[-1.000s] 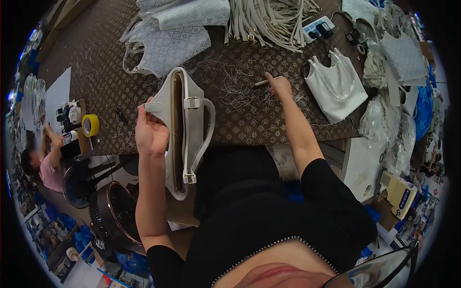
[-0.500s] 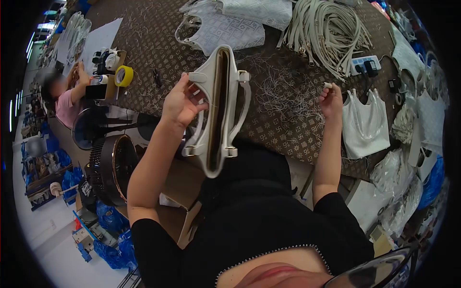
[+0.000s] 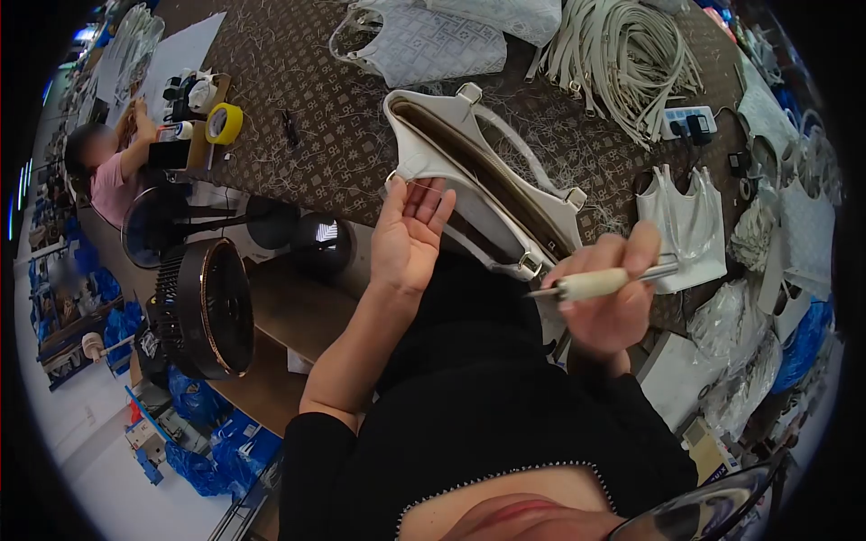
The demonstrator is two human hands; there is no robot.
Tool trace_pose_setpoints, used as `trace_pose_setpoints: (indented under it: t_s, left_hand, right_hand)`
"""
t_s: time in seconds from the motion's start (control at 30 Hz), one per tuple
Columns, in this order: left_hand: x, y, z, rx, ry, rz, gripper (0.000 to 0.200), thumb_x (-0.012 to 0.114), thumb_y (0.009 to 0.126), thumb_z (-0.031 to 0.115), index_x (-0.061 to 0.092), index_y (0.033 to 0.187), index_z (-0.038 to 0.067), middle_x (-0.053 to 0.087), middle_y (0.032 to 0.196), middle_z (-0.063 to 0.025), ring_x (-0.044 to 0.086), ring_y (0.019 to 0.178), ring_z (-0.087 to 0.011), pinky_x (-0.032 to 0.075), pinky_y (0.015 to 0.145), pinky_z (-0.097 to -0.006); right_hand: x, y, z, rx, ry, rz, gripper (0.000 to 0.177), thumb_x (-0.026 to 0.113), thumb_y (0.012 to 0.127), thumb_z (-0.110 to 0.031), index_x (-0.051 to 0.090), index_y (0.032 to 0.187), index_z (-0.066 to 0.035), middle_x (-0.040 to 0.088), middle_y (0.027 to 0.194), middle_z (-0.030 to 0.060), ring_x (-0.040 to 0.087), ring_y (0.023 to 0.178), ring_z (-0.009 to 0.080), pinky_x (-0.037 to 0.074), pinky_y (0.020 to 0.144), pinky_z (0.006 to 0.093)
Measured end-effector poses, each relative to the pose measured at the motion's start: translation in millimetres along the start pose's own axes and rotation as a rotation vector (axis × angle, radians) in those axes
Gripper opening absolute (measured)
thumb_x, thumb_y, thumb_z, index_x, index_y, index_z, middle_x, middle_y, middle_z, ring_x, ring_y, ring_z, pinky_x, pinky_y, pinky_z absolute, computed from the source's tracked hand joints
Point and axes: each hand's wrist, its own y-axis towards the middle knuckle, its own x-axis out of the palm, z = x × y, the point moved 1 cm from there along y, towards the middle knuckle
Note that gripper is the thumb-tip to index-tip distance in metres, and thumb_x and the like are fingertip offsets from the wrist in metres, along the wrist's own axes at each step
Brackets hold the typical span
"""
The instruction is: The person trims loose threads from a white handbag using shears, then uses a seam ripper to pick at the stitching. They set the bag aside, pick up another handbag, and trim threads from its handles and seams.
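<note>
A white handbag (image 3: 492,171) lies tilted at the table's edge, its top open and its handles out to the sides. Beside its left end is my left hand (image 3: 410,239), palm up, with the fingers apart and loosely bent. A thin thread crosses those fingers. My right hand (image 3: 613,307) is closed round a pale-handled tool (image 3: 591,285), near the bag's lower right end. The tool has a thin metal point on its left and a metal piece on its right.
Coiled straps (image 3: 622,63), pale bag pieces (image 3: 433,45) and loose threads lie on the patterned table (image 3: 262,171). Right are a power strip (image 3: 690,122) and another white bag (image 3: 681,230). Yellow tape (image 3: 224,123), a fan (image 3: 203,307) and a seated person (image 3: 113,176) are left.
The handbag has turned and shifted right, out from my left fingers. My left hand has moved right and lower. My right hand has come down towards the bag, and its tool now shows clearly.
</note>
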Motion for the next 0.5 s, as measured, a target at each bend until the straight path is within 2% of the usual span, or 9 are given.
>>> trace_pose_setpoints:
  t_s: [0.07,0.1,0.13,0.2,0.27,0.3,0.37,0.5]
  left_hand:
    - [-4,4,-1,0.016,0.084,-0.008,0.032,0.056,0.089,0.028,0.052,0.108,0.003,0.058,0.105,-0.0078,0.055,0.104,-0.0206,0.048,0.089,-0.0391]
    - [0,4,-1,0.031,0.105,-0.001,0.031,0.058,0.088,0.029,0.055,0.104,0.003,0.061,0.098,-0.0066,0.059,0.097,-0.0204,0.05,0.083,-0.0377]
    - [2,4,-3,0.025,0.101,-0.004,0.031,0.058,0.088,0.029,0.055,0.104,0.003,0.061,0.098,-0.0066,0.059,0.097,-0.0204,0.05,0.083,-0.0377]
    - [4,4,-3,0.076,0.174,-0.035,0.03,0.058,0.088,0.03,0.055,0.101,0.004,0.061,0.097,-0.0071,0.061,0.092,-0.0214,0.051,0.08,-0.0375]
    - [3,6,-3,0.043,0.146,-0.051,0.029,0.058,0.087,0.031,0.056,0.098,0.004,0.061,0.093,-0.0067,0.062,0.087,-0.0217,0.052,0.078,-0.0373]
    - [5,5,-1,0.004,0.143,-0.082,0.027,0.059,0.087,0.03,0.056,0.096,0.005,0.061,0.089,-0.006,0.062,0.085,-0.0201,0.052,0.076,-0.0363]
    - [7,6,0,-0.042,0.14,-0.116,0.025,0.061,0.086,0.029,0.057,0.094,0.005,0.061,0.085,-0.0053,0.062,0.082,-0.0185,0.053,0.074,-0.0353]
    - [5,11,0,-0.094,0.266,-0.093,0.02,0.066,0.083,0.024,0.059,0.088,0.006,0.059,0.075,-0.003,0.061,0.072,-0.014,0.053,0.068,-0.0297]
  right_hand:
    - [9,-3,16,0.073,-0.179,0.081,0.018,0.055,0.086,-0.006,0.04,0.096,-0.004,0.058,0.082,0.0172,0.063,0.071,0.0257,0.054,0.066,0.0367]
    - [10,-3,23,0.128,-0.259,0.133,0.018,0.055,0.086,-0.006,0.041,0.096,-0.003,0.058,0.081,0.0165,0.063,0.072,0.0252,0.054,0.065,0.036]
    - [10,-1,31,0.162,-0.235,0.203,0.015,0.054,0.087,-0.005,0.043,0.096,-0.002,0.06,0.078,0.0146,0.063,0.073,0.0225,0.053,0.067,0.0336]
    - [1,4,41,0.149,-0.314,0.237,0.013,0.053,0.087,-0.005,0.043,0.095,-0.002,0.06,0.079,0.014,0.063,0.073,0.0213,0.053,0.069,0.0329]
    - [-3,10,45,0.131,-0.408,0.31,0.01,0.05,0.09,-0.006,0.044,0.096,-0.001,0.062,0.078,0.0125,0.063,0.072,0.018,0.052,0.072,0.0311]
    - [-5,11,45,0.129,-0.411,0.315,0.01,0.05,0.09,-0.006,0.044,0.096,-0.001,0.062,0.078,0.0125,0.063,0.072,0.018,0.052,0.072,0.0311]
    - [-12,12,44,0.154,-0.433,0.332,0.01,0.045,0.092,-0.011,0.044,0.097,-0.003,0.056,0.081,0.0107,0.061,0.071,0.0174,0.054,0.074,0.0373]
    - [-14,14,42,0.191,-0.324,0.393,0.009,0.044,0.092,-0.011,0.044,0.098,-0.004,0.057,0.079,0.0102,0.06,0.069,0.0171,0.054,0.075,0.0382]
